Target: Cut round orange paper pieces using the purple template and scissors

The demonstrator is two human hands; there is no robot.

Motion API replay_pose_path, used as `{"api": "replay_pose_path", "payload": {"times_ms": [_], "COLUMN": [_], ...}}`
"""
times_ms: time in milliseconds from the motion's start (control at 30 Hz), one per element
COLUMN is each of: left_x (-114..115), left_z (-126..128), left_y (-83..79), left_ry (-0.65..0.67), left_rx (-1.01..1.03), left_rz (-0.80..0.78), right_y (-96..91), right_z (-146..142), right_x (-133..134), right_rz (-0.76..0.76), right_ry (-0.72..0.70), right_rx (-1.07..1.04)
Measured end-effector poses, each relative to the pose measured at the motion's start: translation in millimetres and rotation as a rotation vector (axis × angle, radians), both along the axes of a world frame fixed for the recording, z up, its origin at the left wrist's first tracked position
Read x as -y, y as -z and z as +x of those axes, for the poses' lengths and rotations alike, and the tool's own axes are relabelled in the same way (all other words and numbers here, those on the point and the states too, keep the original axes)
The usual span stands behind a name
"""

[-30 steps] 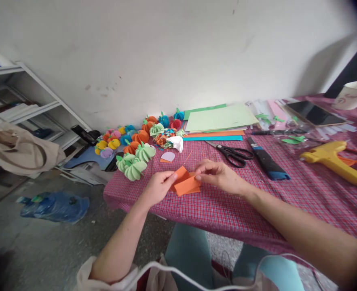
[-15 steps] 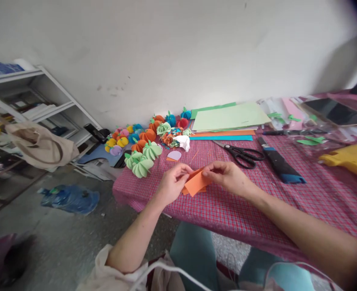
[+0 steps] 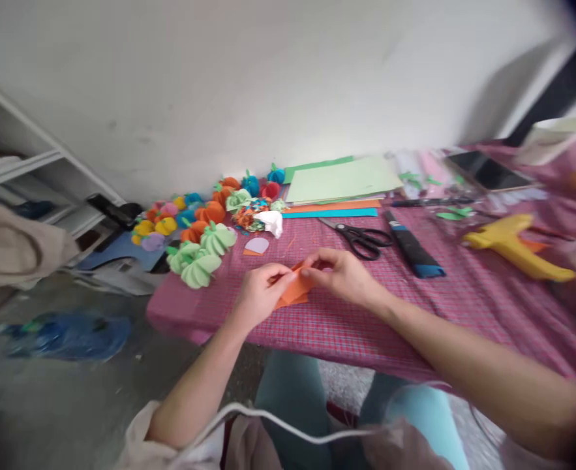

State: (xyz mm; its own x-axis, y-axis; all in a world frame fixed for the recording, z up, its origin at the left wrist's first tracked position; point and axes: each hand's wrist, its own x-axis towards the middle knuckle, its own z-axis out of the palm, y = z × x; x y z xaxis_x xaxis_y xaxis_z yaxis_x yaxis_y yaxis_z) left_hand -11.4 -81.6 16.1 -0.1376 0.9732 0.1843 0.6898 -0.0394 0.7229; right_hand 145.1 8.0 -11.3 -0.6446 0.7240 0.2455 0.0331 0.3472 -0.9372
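Between my two hands is a piece of orange paper [image 3: 295,287], held just above the front part of the table. My left hand [image 3: 263,290] pinches its left side between thumb and fingers. On the other side, my right hand [image 3: 336,274] grips the upper right part, thumb against the paper. More orange paper shows just below it, close to the tablecloth. Past my hands lie a lilac rounded paper piece [image 3: 257,245] with an orange edge under it, and black-handled scissors [image 3: 366,241].
Paper pumpkins in several colours [image 3: 197,266] crowd the table's left end, beside a crumpled white tissue [image 3: 271,222]. Green sheets [image 3: 341,183] lie by the wall. To the right are a black-and-blue cutter [image 3: 415,248], a yellow glue gun [image 3: 507,245] and a dark tablet [image 3: 488,171].
My view has turned to the right, so the table things sit further left. The orange paper is turned and more covered by my fingers; both hands still hold it.
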Motion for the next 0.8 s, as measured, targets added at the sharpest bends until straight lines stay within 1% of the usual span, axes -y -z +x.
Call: {"api": "replay_pose_path", "payload": {"times_ms": [67, 133, 267, 433, 567, 633, 667, 700, 767, 800], "left_x": [-1.7, -4.3, -12.7, -25.2, -37.8, -43.5, -46.0, -48.4, -53.2, -55.8], "left_z": [-0.4, -3.1, -8.5, -7.6, -8.3, -8.4, -7.7, -6.4, -2.1, 0.8], "left_y": [0.6, 1.8, 5.4, 5.3, 1.2, -4.0, -7.4, -11.3, -19.1, -22.5], "left_ry": [-0.018, -0.025, -0.025, -0.008, -0.004, 0.016, 0.014, -0.005, -0.095, -0.104], "left_rx": [-0.035, -0.059, -0.061, -0.101, -0.114, -0.104, -0.114, -0.147, -0.201, -0.216], "left_rz": [-0.021, -0.045, -0.064, -0.060, -0.029, -0.027, -0.014, -0.017, -0.031, -0.022], "right_y": [-0.3, 0.7, 3.7, 0.8, -9.0, -15.1, -18.2, -21.0, -25.5, -26.9], "right_z": [-0.3, -0.6, -0.5, 2.2, 11.2, 18.9, 23.2, 27.5, 34.3, 36.2], "right_x": [-1.3, -4.7, -13.1, -19.5, -31.2, -41.2, -46.5, -51.5, -58.9, -60.8], "right_rz": [-0.003, 0.012, -0.006, 0.032, -0.003, -0.037, -0.053, -0.067, -0.077, -0.073], "right_ry": [-0.009, -0.042, -0.119, -0.090, -0.087, -0.054, -0.015, 0.028, 0.108, 0.123], "right_rx": [-0.035, -0.065, -0.099, -0.091, -0.110, -0.141, -0.166, -0.189, -0.209, -0.219]}}
